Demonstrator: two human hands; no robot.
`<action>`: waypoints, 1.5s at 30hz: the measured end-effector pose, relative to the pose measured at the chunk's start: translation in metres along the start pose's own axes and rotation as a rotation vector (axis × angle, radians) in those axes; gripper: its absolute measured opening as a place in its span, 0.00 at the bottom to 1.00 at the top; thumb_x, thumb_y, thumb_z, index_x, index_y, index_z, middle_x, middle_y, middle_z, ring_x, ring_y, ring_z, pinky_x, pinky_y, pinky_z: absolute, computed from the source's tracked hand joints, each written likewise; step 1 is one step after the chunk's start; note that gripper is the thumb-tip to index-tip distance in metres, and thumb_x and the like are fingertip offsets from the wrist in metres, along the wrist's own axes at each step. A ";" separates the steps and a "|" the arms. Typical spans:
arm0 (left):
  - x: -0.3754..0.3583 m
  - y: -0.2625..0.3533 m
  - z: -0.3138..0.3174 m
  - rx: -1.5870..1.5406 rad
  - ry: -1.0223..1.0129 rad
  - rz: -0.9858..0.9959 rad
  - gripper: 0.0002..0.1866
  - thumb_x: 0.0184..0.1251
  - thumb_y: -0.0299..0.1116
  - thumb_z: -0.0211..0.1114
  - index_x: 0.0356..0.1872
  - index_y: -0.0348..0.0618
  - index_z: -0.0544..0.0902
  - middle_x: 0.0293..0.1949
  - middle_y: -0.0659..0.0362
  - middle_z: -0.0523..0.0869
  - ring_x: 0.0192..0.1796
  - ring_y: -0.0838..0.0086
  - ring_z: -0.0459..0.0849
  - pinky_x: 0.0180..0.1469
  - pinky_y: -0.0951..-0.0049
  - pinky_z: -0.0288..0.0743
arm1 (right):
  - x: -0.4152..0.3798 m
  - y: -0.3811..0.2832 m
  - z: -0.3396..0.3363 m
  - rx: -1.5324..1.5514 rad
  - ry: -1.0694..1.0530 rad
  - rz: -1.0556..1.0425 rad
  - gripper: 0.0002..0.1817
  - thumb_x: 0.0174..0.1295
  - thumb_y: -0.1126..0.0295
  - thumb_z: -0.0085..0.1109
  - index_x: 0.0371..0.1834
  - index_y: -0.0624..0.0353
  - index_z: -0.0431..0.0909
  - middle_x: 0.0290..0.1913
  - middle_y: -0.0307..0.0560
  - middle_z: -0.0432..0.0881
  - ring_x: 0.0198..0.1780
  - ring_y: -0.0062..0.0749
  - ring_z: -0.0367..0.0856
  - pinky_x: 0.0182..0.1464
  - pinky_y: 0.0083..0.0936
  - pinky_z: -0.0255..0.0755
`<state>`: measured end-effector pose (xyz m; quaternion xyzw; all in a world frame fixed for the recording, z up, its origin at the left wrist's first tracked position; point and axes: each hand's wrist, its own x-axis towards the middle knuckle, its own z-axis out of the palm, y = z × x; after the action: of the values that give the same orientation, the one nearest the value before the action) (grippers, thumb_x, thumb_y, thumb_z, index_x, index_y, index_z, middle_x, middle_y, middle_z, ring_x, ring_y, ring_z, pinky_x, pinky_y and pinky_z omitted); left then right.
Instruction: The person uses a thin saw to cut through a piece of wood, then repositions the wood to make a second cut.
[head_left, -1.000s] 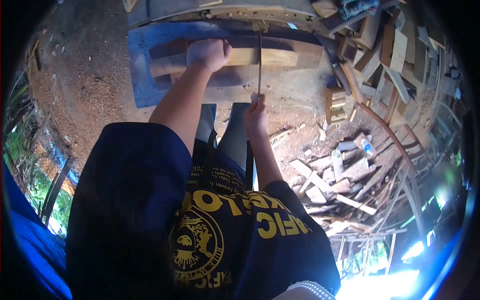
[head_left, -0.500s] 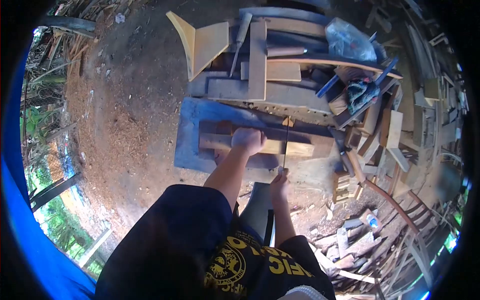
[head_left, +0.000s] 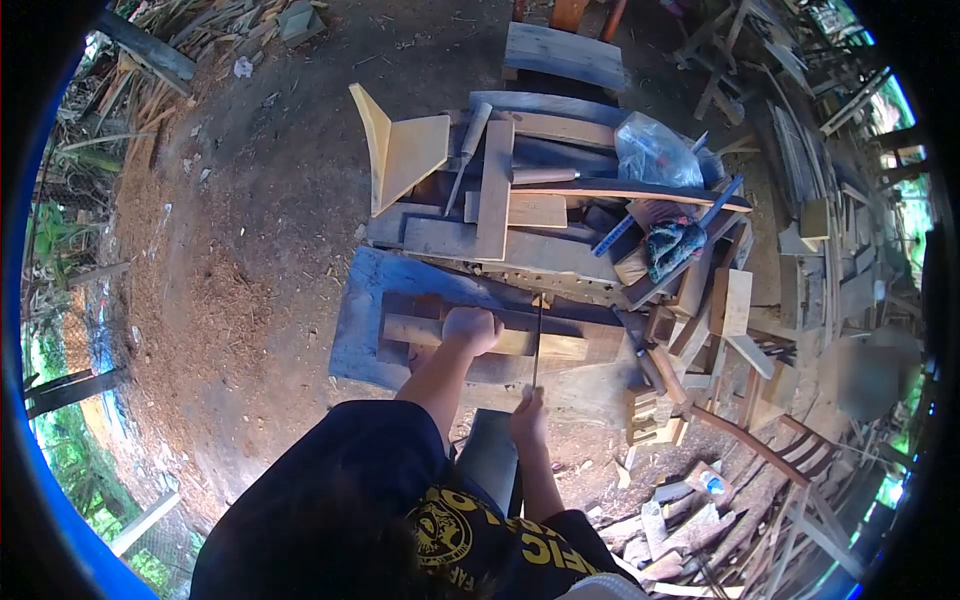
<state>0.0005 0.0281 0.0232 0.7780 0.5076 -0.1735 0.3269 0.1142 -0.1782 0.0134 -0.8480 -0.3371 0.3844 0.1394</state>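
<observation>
My left hand is closed over a pale wooden strip, pressing it down on the low bench. A long, thin saw, seen nearly edge-on, lies across the strip to the right of that hand. Its near end is gripped in my right hand, with the fingers wrapped round it. At the saw's far end is a small orange-brown wooden piece. Darker boards lie alongside the strip. How deep the blade sits in the wood cannot be made out.
Beyond the bench, stacked boards carry a chisel-like tool, a clear plastic bag and a dark patterned cloth. An angled wooden piece stands at their left. Wood offcuts pile up at lower right; sawdust covers the left ground.
The camera view has shifted, so the bench and both hands appear lower and further left. My left hand still holds the strip, and my right hand still grips the saw.
</observation>
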 end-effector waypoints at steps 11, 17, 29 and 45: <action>-0.001 0.001 0.000 0.057 0.017 0.025 0.25 0.67 0.45 0.43 0.26 0.41 0.86 0.30 0.50 0.87 0.35 0.58 0.87 0.41 0.55 0.79 | -0.052 0.016 0.023 -0.075 -0.091 -0.006 0.19 0.66 0.67 0.41 0.57 0.66 0.64 0.37 0.71 0.79 0.40 0.70 0.78 0.40 0.54 0.74; -0.003 0.004 -0.002 0.048 0.026 0.012 0.25 0.67 0.45 0.43 0.26 0.40 0.86 0.30 0.49 0.87 0.35 0.58 0.87 0.42 0.56 0.79 | -0.052 0.028 -0.017 0.075 -0.039 -0.002 0.08 0.65 0.69 0.42 0.45 0.58 0.65 0.30 0.70 0.78 0.36 0.72 0.77 0.34 0.58 0.71; -0.001 0.003 0.005 0.097 0.049 0.018 0.25 0.66 0.46 0.43 0.27 0.43 0.86 0.30 0.51 0.87 0.34 0.60 0.87 0.37 0.57 0.79 | -0.054 0.052 0.002 0.025 -0.010 -0.044 0.16 0.67 0.66 0.43 0.54 0.61 0.68 0.41 0.71 0.79 0.44 0.67 0.79 0.43 0.54 0.73; -0.003 0.007 -0.001 0.054 0.061 -0.018 0.24 0.66 0.45 0.44 0.25 0.43 0.86 0.29 0.51 0.87 0.34 0.60 0.87 0.38 0.57 0.79 | -0.020 0.038 -0.001 0.077 -0.020 -0.051 0.11 0.69 0.67 0.40 0.47 0.58 0.70 0.39 0.68 0.80 0.44 0.68 0.77 0.40 0.56 0.72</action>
<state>0.0052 0.0243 0.0280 0.7869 0.5195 -0.1661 0.2887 0.1228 -0.2197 0.0064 -0.8292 -0.3452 0.4019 0.1781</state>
